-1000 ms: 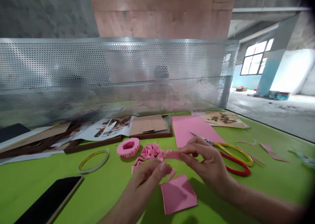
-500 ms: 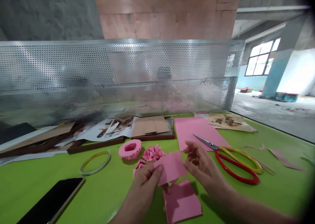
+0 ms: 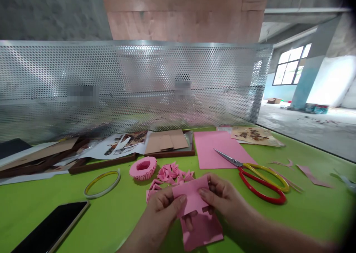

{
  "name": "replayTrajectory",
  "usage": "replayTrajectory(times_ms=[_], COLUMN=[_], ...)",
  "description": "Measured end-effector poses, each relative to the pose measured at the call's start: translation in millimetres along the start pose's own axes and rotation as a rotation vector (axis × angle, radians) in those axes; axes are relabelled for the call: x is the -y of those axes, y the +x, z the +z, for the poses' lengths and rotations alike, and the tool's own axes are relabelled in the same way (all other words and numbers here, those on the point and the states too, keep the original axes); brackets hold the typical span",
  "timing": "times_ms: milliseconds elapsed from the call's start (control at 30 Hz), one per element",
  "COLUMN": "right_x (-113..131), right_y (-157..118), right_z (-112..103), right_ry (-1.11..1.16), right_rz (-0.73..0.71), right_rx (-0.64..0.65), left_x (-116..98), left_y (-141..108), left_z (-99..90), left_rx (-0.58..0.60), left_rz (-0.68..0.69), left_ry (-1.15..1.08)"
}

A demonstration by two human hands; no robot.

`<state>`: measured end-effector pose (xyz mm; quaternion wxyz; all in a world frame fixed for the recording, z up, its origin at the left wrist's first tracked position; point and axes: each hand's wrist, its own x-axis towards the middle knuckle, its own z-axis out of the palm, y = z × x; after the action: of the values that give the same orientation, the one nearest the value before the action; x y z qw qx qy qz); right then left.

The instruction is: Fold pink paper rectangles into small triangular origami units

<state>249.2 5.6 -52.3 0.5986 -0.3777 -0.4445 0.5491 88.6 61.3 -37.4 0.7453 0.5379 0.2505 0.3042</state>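
Note:
A small pink paper piece is held between both hands, low in the middle of the view. My left hand pinches its left edge with the thumb on top. On its right side my right hand grips it the same way, thumb on the front face. Just below the held piece lie pink paper squares, partly covered by it. Folded pink paper pieces sit behind my hands, beside a pleated pink ring. Scissors with one yellow and one red handle lie to the right, their blades over a large pink sheet.
A black phone and a roll of tape lie on the left. Frames with papers and cardboard stand farther back, before a perforated metal screen. Pink scraps lie at the right.
My right hand has moved left and closed on the right side of the pink paper piece, which it was beside before. The whole view has shifted slightly.

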Motion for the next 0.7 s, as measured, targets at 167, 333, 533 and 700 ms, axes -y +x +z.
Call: replayTrajectory(times_ms=[167, 333, 533, 700], right_x=[5, 12, 14, 15], right_y=[-1, -1, -2, -1], right_z=[0, 0, -3, -6], right_ry=[0.150, 0.142, 0.079, 0.057], right_rz=[-0.015, 0.010, 0.004, -0.040], right_rx=[-0.012, -0.087, -0.084, -0.045], left_x=[-6, -7, -8, -11], left_y=[-3, -4, -5, -6], left_z=[1.6, 2.9, 4.7, 6.9], left_rx=[0.036, 0.007, 0.033, 0.025], left_rz=[0.023, 0.027, 0.029, 0.020], left_ry=[-0.116, -0.171, -0.154, -0.152])
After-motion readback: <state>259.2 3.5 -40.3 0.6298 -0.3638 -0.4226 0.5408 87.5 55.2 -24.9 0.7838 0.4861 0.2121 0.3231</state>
